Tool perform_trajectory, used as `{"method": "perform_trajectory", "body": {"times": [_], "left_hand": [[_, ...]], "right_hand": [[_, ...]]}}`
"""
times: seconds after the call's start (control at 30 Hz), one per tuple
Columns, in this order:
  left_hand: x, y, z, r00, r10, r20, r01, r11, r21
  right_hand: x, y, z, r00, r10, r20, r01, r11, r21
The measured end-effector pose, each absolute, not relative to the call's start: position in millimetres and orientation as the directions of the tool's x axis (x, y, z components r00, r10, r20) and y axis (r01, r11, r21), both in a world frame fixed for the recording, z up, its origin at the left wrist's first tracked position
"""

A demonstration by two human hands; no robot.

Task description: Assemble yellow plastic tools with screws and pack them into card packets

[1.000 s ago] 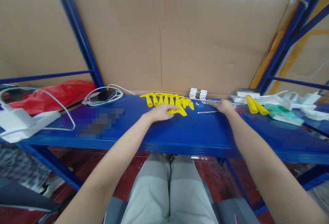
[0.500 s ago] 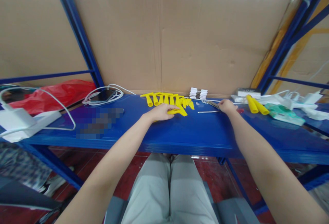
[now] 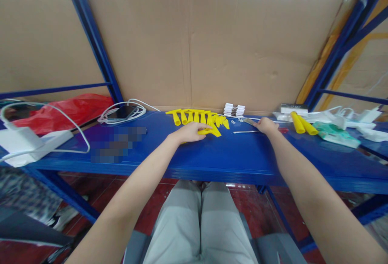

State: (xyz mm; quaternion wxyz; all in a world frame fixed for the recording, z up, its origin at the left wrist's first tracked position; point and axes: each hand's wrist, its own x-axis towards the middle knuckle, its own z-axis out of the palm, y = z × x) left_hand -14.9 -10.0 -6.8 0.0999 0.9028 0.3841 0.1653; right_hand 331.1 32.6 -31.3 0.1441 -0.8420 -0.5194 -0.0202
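Observation:
My left hand [image 3: 193,132] is closed around a yellow plastic piece [image 3: 214,131], whose flared end sticks out past the fingertips to the right. Behind it stands a row of similar yellow plastic pieces [image 3: 196,116], with smaller yellow wedges [image 3: 222,121] at the row's right end. My right hand [image 3: 266,125] is closed on a slim silvery metal tool [image 3: 251,122]; its exact kind is too small to make out. A thin metal rod [image 3: 245,132] lies on the blue tabletop just left of that hand. White stacked clips or blocks [image 3: 234,110] stand behind.
Two yellow tubes [image 3: 303,123], a green-and-white packet [image 3: 336,134] and white chargers lie on the right. On the left are a coiled white cable [image 3: 104,115], a red plastic bag [image 3: 68,110] and a white power strip [image 3: 39,146]. A cardboard panel [image 3: 194,49] closes off the back.
My right hand has shifted very slightly to the left with the metal tool. My left hand and the yellow piece in it look unmoved.

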Motion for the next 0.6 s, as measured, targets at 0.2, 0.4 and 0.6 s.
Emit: {"method": "perform_trajectory", "body": {"times": [0.2,0.4,0.6], "left_hand": [[-15,-11,-7,0.645,0.729,0.228,0.657,-0.682,0.321],[-15,-10,-7,0.648,0.725,0.233,0.659,-0.687,0.306],[-15,-11,-6,0.645,0.734,0.212,0.667,-0.676,0.314]], "right_hand": [[336,40,-34,0.449,0.869,0.21,0.884,-0.397,-0.246],[330,34,-30,0.455,0.871,0.187,0.876,-0.4,-0.268],[326,26,-25,0.49,0.851,0.191,0.849,-0.416,-0.325]]}}
